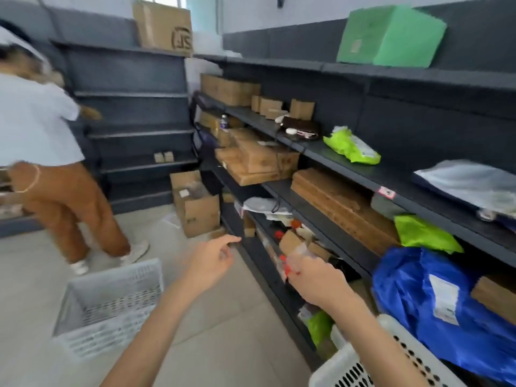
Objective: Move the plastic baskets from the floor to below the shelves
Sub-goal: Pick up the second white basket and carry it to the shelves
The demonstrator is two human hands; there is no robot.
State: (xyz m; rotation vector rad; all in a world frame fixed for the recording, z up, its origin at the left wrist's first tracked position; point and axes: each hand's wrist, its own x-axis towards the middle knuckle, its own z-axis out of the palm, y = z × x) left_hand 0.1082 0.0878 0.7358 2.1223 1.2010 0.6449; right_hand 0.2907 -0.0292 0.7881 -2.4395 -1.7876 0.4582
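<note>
Grey basket [109, 308] on the floor at 8 o'clock, empty; white basket [396, 356] at 5 o'clock against the shelves [349, 174]. Left hand [209, 261] loose, fingers spread, holding nothing. Right hand [315, 277] near a red-capped item; grip unclear. Judgement: take the rigid perforated rims two-handed and slide them in low.

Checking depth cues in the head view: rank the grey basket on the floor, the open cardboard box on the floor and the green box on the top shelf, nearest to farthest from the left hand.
1. Grey basket, on the floor left of the left hand.
2. Open cardboard box, on the floor ahead by the shelf end.
3. Green box, top shelf, upper right.
</note>
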